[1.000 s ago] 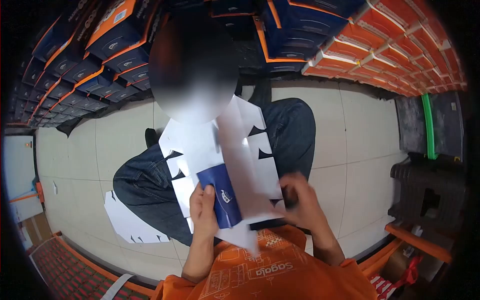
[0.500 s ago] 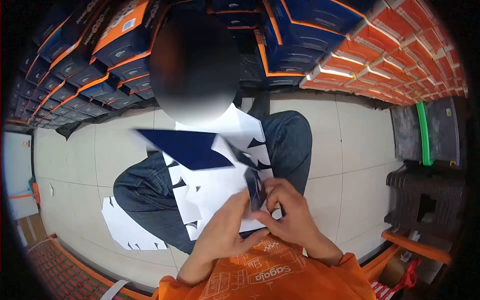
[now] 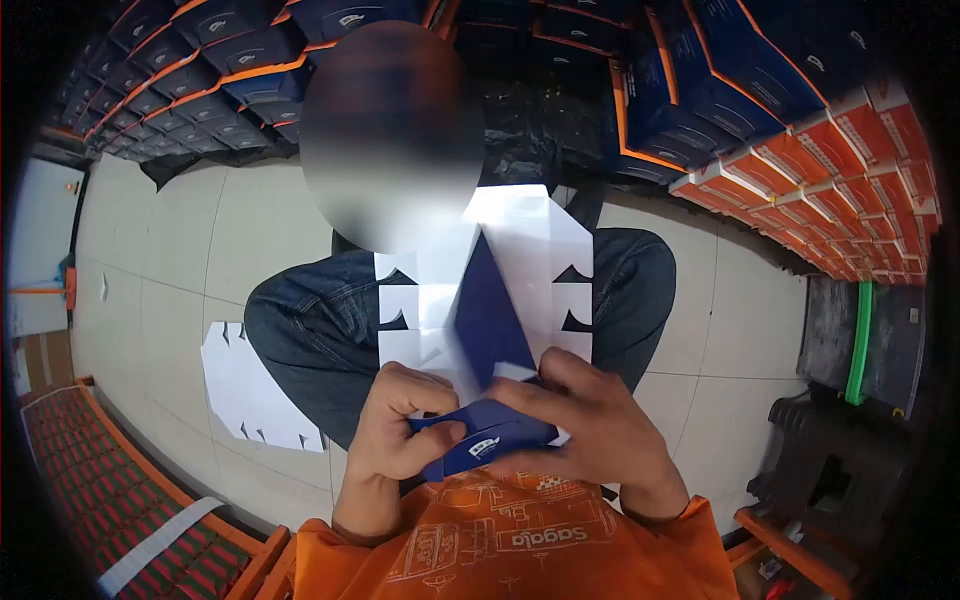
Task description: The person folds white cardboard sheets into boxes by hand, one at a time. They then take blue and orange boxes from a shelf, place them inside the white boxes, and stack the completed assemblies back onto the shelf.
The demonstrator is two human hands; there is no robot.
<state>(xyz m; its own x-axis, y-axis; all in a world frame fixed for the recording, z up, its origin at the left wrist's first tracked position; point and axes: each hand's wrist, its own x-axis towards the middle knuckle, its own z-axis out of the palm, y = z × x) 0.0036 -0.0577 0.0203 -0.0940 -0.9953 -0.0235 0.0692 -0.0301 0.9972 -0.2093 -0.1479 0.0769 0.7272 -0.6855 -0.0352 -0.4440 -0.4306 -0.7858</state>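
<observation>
A partly folded navy cardboard box (image 3: 470,440) with a small white logo is in front of my orange shirt, one long flap standing up. My left hand (image 3: 405,420) grips its left end, the thumb pressed on the blue face and the fingers curled behind. My right hand (image 3: 595,420) has its fingers bent over the right end near a white fold; some fingertips are blurred. Under the box, a white die-cut cardboard sheet (image 3: 520,240) with notched edges lies across my lap.
Another white cut sheet (image 3: 250,390) lies on the tiled floor to the left. Stacked navy boxes (image 3: 220,100) stand ahead, orange boxes (image 3: 830,180) at the right. A woven seat (image 3: 130,490) is at lower left, a black plastic piece (image 3: 830,470) at right. A blurred round patch hides part of the view ahead.
The navy cardboard has turned, and its logo face now lies level near my shirt. My left hand has moved left to its end; the right fingers now reach over it. The view has shifted.
</observation>
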